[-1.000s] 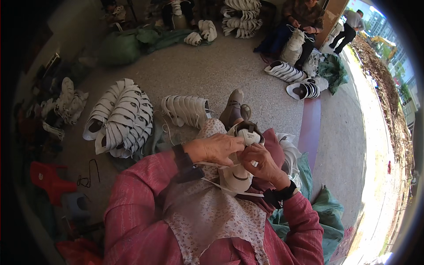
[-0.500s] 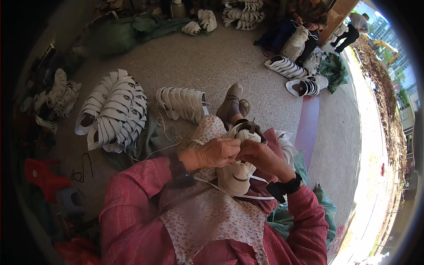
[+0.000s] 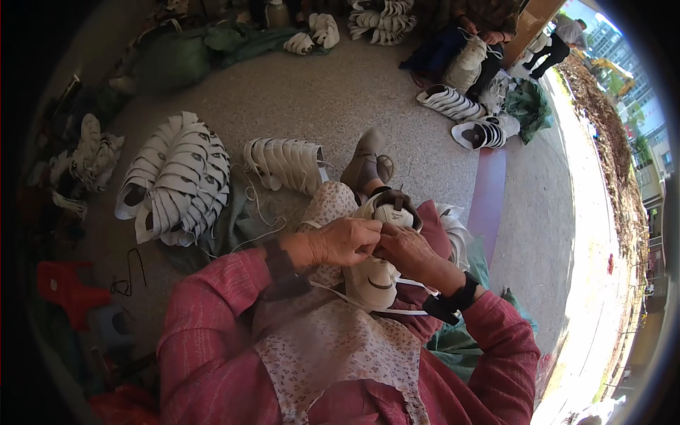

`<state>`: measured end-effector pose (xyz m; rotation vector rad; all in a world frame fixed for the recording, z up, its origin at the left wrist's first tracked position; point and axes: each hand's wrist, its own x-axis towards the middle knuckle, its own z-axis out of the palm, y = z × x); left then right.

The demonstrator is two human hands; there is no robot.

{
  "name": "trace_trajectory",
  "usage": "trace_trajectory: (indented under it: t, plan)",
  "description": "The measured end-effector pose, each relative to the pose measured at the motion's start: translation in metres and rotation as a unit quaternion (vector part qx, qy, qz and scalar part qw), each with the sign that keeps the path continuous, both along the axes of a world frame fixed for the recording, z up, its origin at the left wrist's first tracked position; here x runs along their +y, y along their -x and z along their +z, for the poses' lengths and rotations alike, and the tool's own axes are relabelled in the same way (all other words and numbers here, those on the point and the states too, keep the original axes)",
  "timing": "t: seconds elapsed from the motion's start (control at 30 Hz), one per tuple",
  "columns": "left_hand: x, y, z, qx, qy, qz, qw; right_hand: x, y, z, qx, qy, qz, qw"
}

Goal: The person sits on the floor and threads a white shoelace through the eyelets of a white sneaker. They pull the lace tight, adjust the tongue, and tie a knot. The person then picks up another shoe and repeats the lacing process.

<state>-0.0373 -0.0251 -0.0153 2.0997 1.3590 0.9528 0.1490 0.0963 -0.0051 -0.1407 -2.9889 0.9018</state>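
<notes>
A white shoe upper (image 3: 371,283) with a dark collar lies across my lap, its toe pointing toward me. White shoelace (image 3: 411,312) strands trail from both of its sides. My left hand (image 3: 343,241) is closed in a pinch over the middle of the upper. Against it, fingertip to fingertip, my right hand (image 3: 412,252) is closed too, resting on the upper's right side. Whatever the fingertips pinch is hidden between them. The padded tongue and collar (image 3: 397,207) show beyond my fingers.
Nested white shoe uppers (image 3: 180,177) stand on the floor at left, with a shorter row (image 3: 285,164) ahead. Loose cord (image 3: 258,205) lies between. A red stool (image 3: 69,287) is at far left. Another person's hands (image 3: 489,35) hold uppers at the back right.
The view has shifted slightly. Both my hands stay together over the shoe upper, and the right hand's fingers have turned flatter over it.
</notes>
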Motion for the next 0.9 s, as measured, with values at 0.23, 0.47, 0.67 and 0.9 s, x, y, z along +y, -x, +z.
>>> trace_trajectory:
  t: [0.23, 0.47, 0.67, 0.9]
  plan:
    - [-0.002, -0.003, -0.002, -0.025, -0.018, 0.007, 0.999, 0.003, 0.001, 0.002, -0.008, 0.035, 0.015, 0.999]
    - [0.000, 0.000, -0.001, -0.018, -0.010, -0.009, 1.000, 0.002, -0.001, 0.000, -0.021, 0.002, 0.014, 1.000]
    - [-0.005, -0.006, -0.008, 0.000, -0.060, 0.017, 0.998, -0.002, 0.005, 0.008, -0.061, -0.001, 0.000, 0.998]
    - [-0.006, -0.006, -0.010, 0.016, -0.086, 0.028, 0.996, 0.000, 0.014, 0.027, -0.128, 0.046, -0.031, 0.990]
